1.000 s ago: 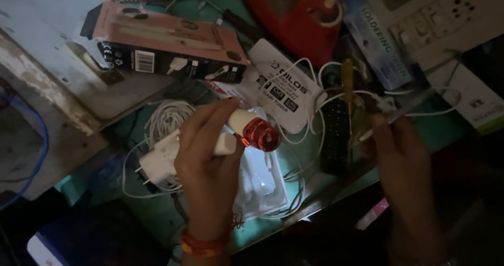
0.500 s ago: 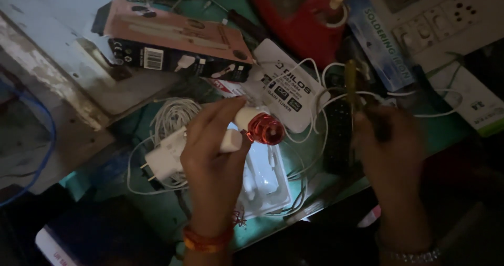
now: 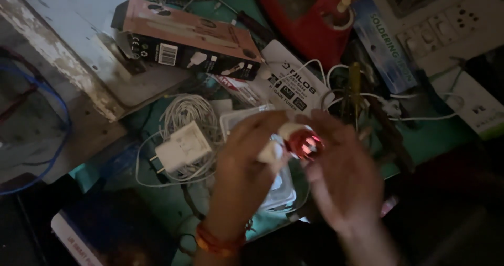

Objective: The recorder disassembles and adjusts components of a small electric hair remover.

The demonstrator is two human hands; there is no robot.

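Centrally, small white device with red glowing tip (image 3: pixel 296 141): pinched in left hand (image 3: pixel 244 166); right hand (image 3: pixel 341 174) fingers touching tip. White charger (image 3: pixel 182 149) just left of it.

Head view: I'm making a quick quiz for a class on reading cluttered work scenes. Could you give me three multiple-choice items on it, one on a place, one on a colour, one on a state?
1. Where does the white charger plug lie?
A. on a coil of white cable
B. inside the pink box
C. on the red case

2. What colour is the tip of the small device in the hands?
A. blue
B. red
C. yellow

3. What is the left hand doing?
A. lying flat on the table
B. holding the small device
C. gripping the screwdriver

Answers:
1 A, the coil circles it.
2 B, the tip glows red.
3 B, its fingers close round the white body, with the right hand at the tip.
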